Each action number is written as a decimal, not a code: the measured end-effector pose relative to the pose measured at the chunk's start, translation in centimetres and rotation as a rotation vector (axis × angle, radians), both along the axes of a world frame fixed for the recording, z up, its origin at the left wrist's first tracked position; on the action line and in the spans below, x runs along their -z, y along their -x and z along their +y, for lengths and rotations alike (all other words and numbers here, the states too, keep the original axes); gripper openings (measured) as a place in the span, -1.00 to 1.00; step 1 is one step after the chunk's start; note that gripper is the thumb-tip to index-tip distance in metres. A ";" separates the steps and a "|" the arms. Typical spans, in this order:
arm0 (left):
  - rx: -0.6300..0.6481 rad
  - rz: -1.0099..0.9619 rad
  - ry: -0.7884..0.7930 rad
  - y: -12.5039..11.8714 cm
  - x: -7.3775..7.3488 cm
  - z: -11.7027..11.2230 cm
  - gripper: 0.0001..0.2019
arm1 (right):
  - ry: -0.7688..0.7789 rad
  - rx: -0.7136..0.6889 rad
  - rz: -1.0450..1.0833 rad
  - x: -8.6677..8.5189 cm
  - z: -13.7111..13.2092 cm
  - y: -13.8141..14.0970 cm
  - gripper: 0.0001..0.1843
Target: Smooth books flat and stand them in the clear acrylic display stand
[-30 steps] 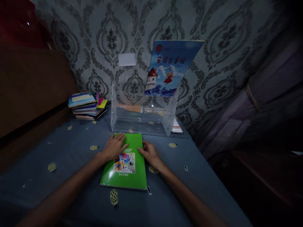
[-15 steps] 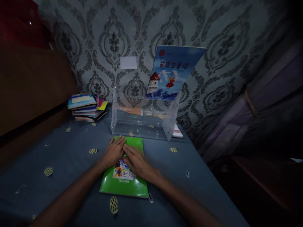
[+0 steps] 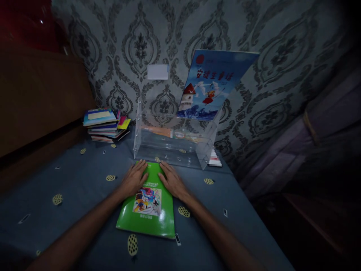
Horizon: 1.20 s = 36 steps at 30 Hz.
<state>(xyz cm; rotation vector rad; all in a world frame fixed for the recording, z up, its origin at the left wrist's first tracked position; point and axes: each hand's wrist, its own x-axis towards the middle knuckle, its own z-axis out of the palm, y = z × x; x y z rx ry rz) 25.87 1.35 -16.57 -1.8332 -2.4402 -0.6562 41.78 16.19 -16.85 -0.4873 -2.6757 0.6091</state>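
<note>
A blue cloth point(image 3: 84, 184) with yellow spotted prints spreads around the left hand point(image 3: 133, 180) and the right hand point(image 3: 172, 181). Just beyond both hands stands a clear rack point(image 3: 169, 149); something orange point(image 3: 158, 131) shows low through it. Beyond the right hand, a blue book point(image 3: 211, 84) with red characters and a red-roofed tower stands tilted at the rack's right part. A pixelated white piece point(image 3: 215, 159) sits by that end. Farther out, left of the left hand, is an uneven pile of books point(image 3: 105, 124), near brown furniture point(image 3: 42, 98) with something red point(image 3: 25, 28) above. Well right of the right hand hangs a tied curtain point(image 3: 327, 120). Beyond both hands, the patterned wall point(image 3: 141, 47) bears a white rectangle point(image 3: 157, 72).
</note>
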 end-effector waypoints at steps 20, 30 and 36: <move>0.018 -0.137 -0.149 2.1 1.3 -0.9 -0.46 | -0.049 0.089 -0.013 -0.3 -1.1 -0.1 -0.48; 0.014 -0.128 -0.139 1.8 0.6 -0.9 -0.48 | -0.015 0.114 -0.016 -0.6 -1.3 -0.8 -0.44; 0.026 -0.082 -0.106 1.8 0.2 -0.7 -0.50 | -0.013 0.058 0.019 0.0 -1.1 -2.2 -0.44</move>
